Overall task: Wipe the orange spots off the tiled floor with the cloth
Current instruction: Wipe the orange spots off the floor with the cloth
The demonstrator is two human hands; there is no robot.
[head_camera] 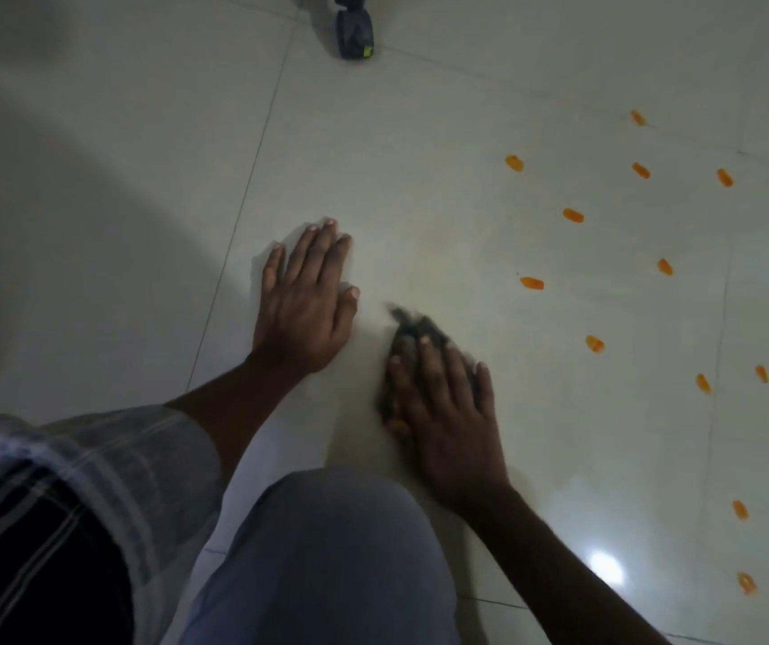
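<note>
My right hand presses flat on a dark grey cloth on the pale tiled floor; most of the cloth is hidden under the palm and its tip sticks out past the fingertips. My left hand lies flat on the floor just left of it, fingers spread, holding nothing. Several orange spots are scattered to the right; the closest are an orange spot and another orange spot, both apart from the cloth.
A dark wheel of some object stands at the top centre. My knee in light blue trousers fills the bottom centre. A bright light reflection shines on the floor at the lower right.
</note>
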